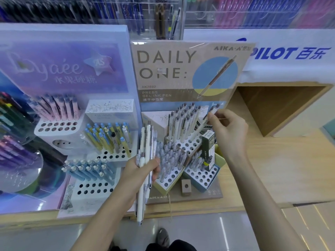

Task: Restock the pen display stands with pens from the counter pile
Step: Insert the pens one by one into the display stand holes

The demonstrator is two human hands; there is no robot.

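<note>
The left hand [143,172] gripped a bundle of white pens [148,140] near the display stand's [203,194] front left corner. The right hand [228,130] pinched a single pen [200,128], tilted, its tip at the back right holes.

Hanging racks [163,13] along the top are smeared with blur; no single pen there can be made out. The round stand [27,171] at far left is cut by the frame edge. The Daily One card [181,69] covers the start of the Pilot sign [290,53]. The left hand [142,171] hides the middle of its pen bundle [147,136], count unclear. The right hand [228,127] pinches a pen [198,130] whose tip is too blurred to place. Print on the green box [208,145] is unreadably small.
</note>
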